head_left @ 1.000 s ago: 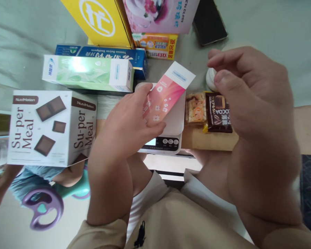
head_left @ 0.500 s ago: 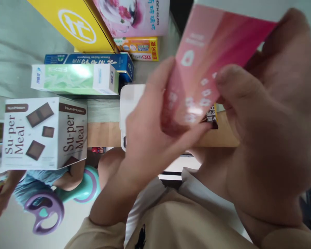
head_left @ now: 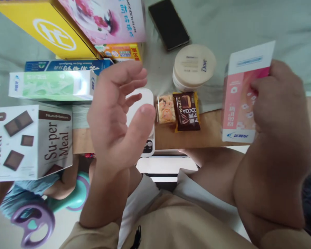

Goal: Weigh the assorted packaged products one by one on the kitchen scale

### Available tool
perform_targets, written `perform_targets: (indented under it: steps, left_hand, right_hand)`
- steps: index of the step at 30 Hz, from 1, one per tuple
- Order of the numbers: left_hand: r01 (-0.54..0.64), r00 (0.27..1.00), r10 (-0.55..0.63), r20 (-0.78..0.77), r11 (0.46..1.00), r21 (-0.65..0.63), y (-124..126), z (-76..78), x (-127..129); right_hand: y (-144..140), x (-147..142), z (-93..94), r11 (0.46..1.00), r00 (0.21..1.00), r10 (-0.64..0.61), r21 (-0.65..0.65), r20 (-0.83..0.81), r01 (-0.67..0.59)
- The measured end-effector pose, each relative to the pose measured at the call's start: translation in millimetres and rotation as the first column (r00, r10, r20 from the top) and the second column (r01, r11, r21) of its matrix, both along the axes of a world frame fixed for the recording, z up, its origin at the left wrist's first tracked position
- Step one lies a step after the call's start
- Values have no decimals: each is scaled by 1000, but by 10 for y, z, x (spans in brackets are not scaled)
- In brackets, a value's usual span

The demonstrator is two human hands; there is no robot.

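R hand [head_left: 280, 103]: clamped round pink box [head_left: 239, 93], held upright off the surface at far right, print facing viewer.
L hand [head_left: 116, 117]: fingers spread, empty, hovering over white scale [head_left: 145, 100].
Snack packs [head_left: 178, 110]: beside scale, w/ cream jar [head_left: 194, 65] behind.

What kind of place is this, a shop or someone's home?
Most likely a home: packaged goods sit on a wrinkled sheet like bedding, with a small kitchen scale, a phone and a child's toy below the wooden board.
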State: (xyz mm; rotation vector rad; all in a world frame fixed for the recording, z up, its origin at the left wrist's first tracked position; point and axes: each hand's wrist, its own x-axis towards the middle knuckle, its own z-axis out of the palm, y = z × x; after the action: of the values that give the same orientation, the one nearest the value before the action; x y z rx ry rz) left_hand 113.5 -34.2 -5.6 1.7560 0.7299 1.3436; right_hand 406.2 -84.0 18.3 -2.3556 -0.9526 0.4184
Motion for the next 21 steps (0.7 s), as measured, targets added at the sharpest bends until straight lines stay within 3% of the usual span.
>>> perform_targets:
  steps: [2,6,15,21]
  left_hand:
    - [-15,1000,15,-19,1000,8,20,-37,1]
    - [-43,998,43,-43,999,-1,4,-40,36]
    - [-123,992,122,23,992,26,105,-64,-5]
    - [-135,990,132,48,990,52,259,-74,-122]
  right_hand:
    - [-6,-93,33,984,997,-75,-158,11,76]
    - [-54,-133,-13,948,998,58,-311,-40,-68]
    - [-53,-112,-31,875,958,269,-439,98,-201]
    - [-67,-109,-6,905,977,199,-396,79,-153]
